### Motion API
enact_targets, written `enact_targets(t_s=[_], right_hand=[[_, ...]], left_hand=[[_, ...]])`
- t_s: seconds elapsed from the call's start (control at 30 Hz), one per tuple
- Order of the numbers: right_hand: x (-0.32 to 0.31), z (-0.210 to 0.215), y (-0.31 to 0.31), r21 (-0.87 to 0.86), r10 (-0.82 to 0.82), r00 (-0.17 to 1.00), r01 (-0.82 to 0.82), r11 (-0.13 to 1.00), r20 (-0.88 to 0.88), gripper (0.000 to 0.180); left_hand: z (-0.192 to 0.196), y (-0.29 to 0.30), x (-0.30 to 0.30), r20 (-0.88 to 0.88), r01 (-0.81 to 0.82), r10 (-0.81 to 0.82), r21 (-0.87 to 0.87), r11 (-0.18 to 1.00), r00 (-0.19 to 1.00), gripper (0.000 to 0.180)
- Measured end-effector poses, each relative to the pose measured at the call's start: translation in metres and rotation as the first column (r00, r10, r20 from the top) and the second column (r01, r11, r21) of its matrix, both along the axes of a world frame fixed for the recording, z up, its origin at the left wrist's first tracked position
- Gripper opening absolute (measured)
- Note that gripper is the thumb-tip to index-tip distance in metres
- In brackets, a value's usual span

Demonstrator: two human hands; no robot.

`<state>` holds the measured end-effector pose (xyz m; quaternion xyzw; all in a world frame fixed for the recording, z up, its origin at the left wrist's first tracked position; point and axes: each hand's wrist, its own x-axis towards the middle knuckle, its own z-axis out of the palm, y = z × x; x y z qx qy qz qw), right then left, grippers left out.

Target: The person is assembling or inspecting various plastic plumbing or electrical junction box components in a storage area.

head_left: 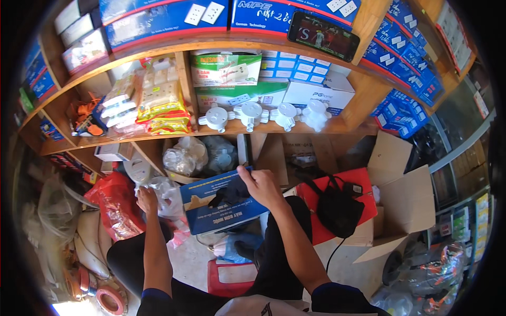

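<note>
My left hand (147,200) is closed at the edge of a crumpled clear plastic bag (167,196), its fingers partly hidden by the back of the hand. Beside it lies a shiny red plastic bag (113,197). With fingers curled and thumb upward, my right hand (262,186) grips the upper right edge of a blue cardboard box (203,218). The box stands tilted before my knees, and a dark, crumpled item (234,190) shows against its face. Below it are a light blue bag (229,247) and a red-rimmed tray (232,276).
Four-way white junction boxes (253,115) line the shelf edge (158,134) ahead. A phone (323,36) leans on the upper shelf. At right, a black bag (337,213) rests on a red box (311,210), beside an open carton (406,200). Tape rolls (110,300) lie lower left.
</note>
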<state>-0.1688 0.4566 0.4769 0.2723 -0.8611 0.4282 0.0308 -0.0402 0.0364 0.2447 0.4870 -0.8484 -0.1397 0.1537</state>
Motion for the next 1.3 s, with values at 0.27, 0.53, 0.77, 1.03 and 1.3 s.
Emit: enact_targets(t_s=[0.27, 0.53, 0.77, 1.03, 1.3], right_hand=[[0.022, 0.042, -0.005, -0.469, 0.351, 0.856, -0.149, 0.87, 0.379, 0.056], [0.069, 0.132, -0.055, -0.361, 0.548, 0.797, -0.604, 0.711, -0.254, 0.031], [0.077, 0.116, -0.09, -0.169, 0.549, 0.724, -0.655, 0.736, -0.417, 0.045], [0.081, 0.05, -0.1, -0.459, 0.316, 0.947, -0.257, 0.85, 0.056, 0.037], [0.051, 0.047, -0.071, -0.407, 0.112, 0.99, -0.07, 0.911, 0.08, 0.032]], left_hand=[[0.145, -0.085, 0.011, -0.386, 0.275, -0.289, -0.091, 0.957, 0.876, 0.039], [0.298, 0.11, -0.002, -0.849, 0.73, 0.381, 0.517, 0.448, 0.367, 0.046], [0.305, 0.179, 0.007, -0.788, 0.93, 0.502, 0.353, -0.104, 0.355, 0.057], [0.285, 0.187, -0.007, -0.767, 0.881, 0.534, 0.465, 0.083, 0.354, 0.04], [0.295, 0.193, -0.011, -0.895, 0.832, 0.127, 0.445, 0.333, 0.428, 0.033]])
